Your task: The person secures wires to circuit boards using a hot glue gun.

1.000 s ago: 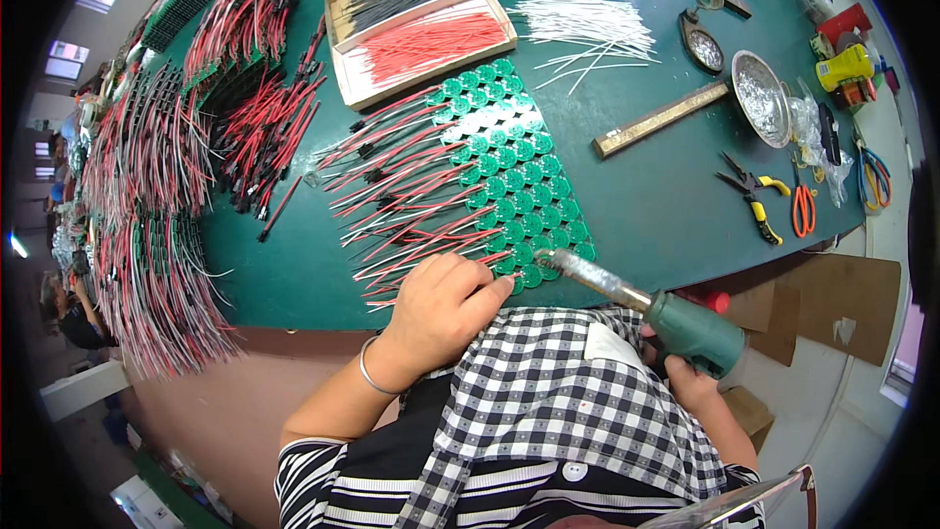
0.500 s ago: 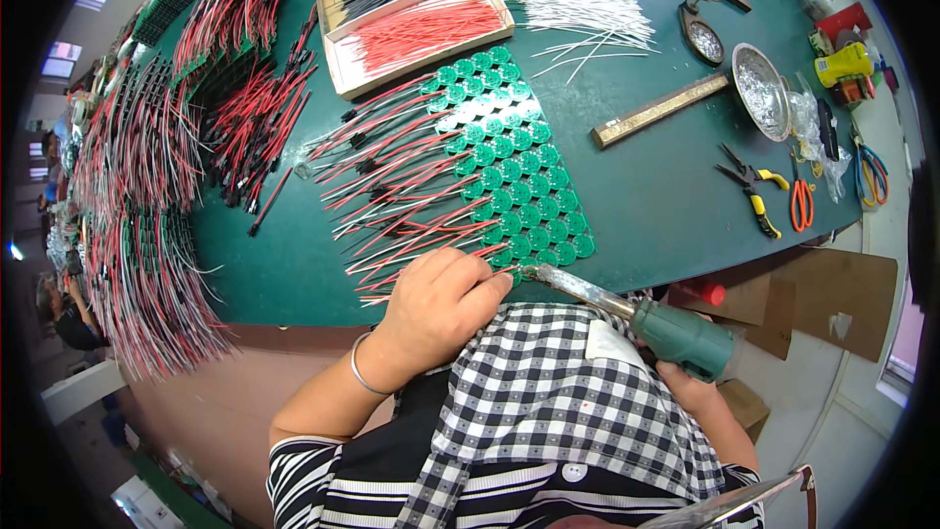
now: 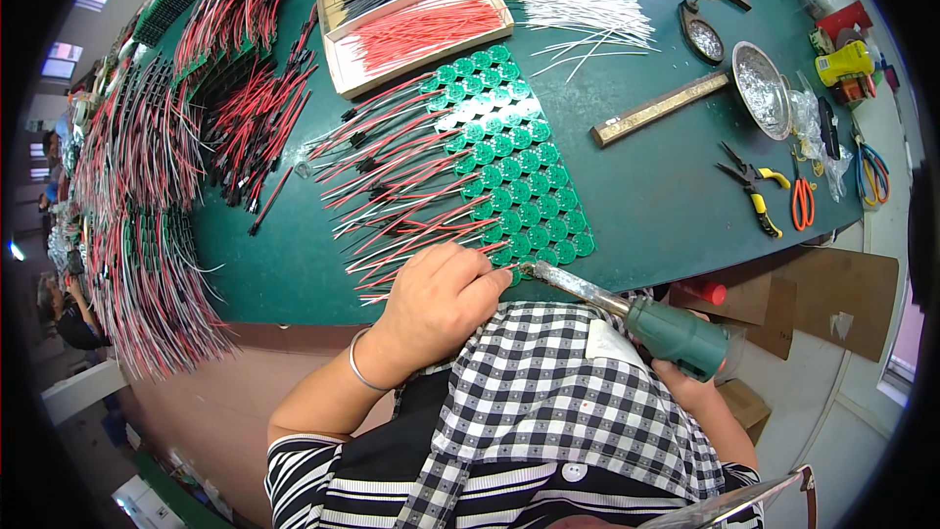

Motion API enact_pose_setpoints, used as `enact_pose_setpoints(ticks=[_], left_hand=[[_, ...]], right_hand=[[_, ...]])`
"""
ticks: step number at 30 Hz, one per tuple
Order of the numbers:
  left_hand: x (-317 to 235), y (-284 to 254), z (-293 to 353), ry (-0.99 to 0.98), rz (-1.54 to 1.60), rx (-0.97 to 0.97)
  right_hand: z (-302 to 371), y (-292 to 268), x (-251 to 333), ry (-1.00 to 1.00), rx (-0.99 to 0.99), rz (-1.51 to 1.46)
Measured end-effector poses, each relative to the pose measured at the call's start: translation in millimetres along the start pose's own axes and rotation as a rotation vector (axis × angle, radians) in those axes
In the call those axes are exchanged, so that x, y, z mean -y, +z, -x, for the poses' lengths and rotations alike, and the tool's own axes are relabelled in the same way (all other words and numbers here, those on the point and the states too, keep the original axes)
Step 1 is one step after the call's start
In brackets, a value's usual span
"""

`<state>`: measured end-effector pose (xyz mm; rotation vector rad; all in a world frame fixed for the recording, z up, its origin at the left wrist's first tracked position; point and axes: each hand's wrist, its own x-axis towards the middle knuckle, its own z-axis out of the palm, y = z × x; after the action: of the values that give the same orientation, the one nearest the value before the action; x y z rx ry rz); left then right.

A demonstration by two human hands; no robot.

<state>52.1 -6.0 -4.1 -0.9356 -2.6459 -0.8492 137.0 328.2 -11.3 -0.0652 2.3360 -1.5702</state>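
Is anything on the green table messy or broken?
Just a bit messy. A few white wires stick out crookedly from the near edge of their pile, crossing each other. One red wire lies apart from the red and black heap. I can't see anything plainly spilled or broken.

The left forearm (image 3: pixel 328 402) is slanting upward and to the right, and the left hand (image 3: pixel 441 296) is showing its back to the camera. Its fingers are bending inward, and its thumb is lying close beside them in a pinch. The right forearm (image 3: pixel 732 439) is slanting upward and to the left. The right hand (image 3: pixel 687 387) is gripping, its fingers mostly hiding from view.
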Motion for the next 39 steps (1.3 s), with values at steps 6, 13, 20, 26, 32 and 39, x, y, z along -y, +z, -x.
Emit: enact_pose_setpoints(ticks=[6,13,20,26,32,39], left_hand=[[0.4,-0.5,-0.9,-0.007,-0.001,0.008],[0.5,-1.0,-1.7,-0.013,-0.010,0.023],[0.1,-1.3,-1.3,-0.013,-0.005,0.024],[-2.0,-1.6,-0.1,-0.010,-0.011,0.036],[-0.7,0.6,-1.8,0.002,-0.023,0.030],[1.0,-4.2,-2.3,-0.002,0.007,0.017]], right_hand=[[1.2,0.1,-10.5,-0.051,-0.011,0.062],[-13.4,6.2,-4.3,-0.116,-0.105,-0.404],[-17.8,9.7,8.5,-0.105,-0.120,-0.436],[-17.4,11.8,7.9,-0.059,-0.182,-0.407],[-20.2,11.3,7.0,-0.121,-0.160,-0.494],[-24.6,11.3,5.6,-0.143,-0.164,-0.500]])
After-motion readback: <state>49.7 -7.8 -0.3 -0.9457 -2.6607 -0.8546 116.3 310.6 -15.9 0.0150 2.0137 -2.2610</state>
